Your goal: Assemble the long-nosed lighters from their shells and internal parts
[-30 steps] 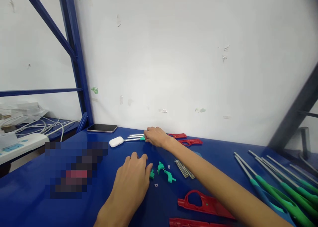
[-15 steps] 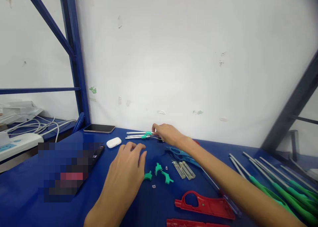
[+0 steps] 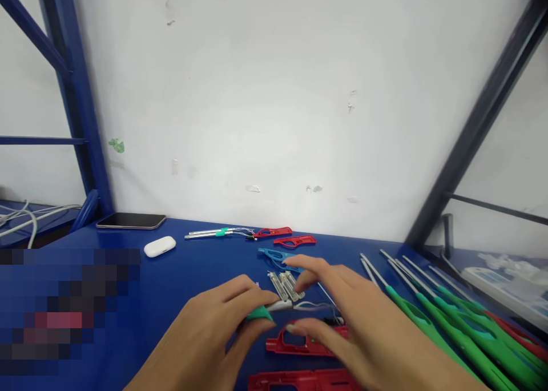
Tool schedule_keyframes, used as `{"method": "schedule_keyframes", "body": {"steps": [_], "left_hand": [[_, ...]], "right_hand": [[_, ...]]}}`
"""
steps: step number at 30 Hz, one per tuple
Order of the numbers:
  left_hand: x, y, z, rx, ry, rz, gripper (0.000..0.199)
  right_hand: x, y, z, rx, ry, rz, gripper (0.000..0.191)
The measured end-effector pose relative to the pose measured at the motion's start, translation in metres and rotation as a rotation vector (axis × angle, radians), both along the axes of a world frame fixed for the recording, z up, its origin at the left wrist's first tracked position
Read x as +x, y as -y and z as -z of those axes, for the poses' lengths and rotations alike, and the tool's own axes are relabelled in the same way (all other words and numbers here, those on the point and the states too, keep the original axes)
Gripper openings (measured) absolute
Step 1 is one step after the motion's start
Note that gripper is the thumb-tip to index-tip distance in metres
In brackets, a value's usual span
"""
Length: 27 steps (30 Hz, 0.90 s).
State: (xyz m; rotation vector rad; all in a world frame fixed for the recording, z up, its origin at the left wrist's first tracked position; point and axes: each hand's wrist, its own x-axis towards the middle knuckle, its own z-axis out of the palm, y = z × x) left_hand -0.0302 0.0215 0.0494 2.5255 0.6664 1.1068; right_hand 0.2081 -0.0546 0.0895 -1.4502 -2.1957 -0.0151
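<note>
Over the blue counter (image 3: 205, 265), the left hand (image 3: 214, 322) is clamping its fingers on a green-collared piece (image 3: 259, 313), whose long axis is running roughly left-right, wired end pointing right; the right hand (image 3: 342, 299) is holding thumb and forefinger apart nearby

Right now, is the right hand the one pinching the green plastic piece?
No, the left hand pinches the green plastic piece, while the right hand is open, its thumb and forefinger apart.

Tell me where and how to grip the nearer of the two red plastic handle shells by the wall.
Pinch the red plastic handle shell by its solid right end, probably from above: it lies flat, loop to the left, with the other red shell behind-left.
</note>
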Motion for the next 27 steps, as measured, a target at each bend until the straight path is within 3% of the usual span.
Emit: {"method": "schedule_keyframes", "body": {"steps": [6,9,13,20,27], "left_hand": [[0.003,0.002,-0.003,-0.135,-0.058,-0.041,0.021],[0.001,0.001,0.004,-0.146,-0.099,-0.088,0.026],[-0.007,0.004,0.01,-0.217,-0.243,-0.065,0.026],[-0.017,0.015,0.004,-0.323,-0.429,0.03,0.021],[-0.027,0.001,0.028,-0.271,-0.559,0.076,0.033]], "right_hand": [[0.016,0.022,0.015,-0.258,-0.202,0.114,0.036],[0.013,0.019,0.015,-0.309,-0.259,0.074,0.034],[0.009,0.013,0.013,-0.346,-0.275,-0.037,0.016],[0.007,0.016,0.02,-0.428,-0.133,-0.116,0.024],[-0.008,0.007,0.028,-0.45,-0.041,-0.14,0.034]]}}
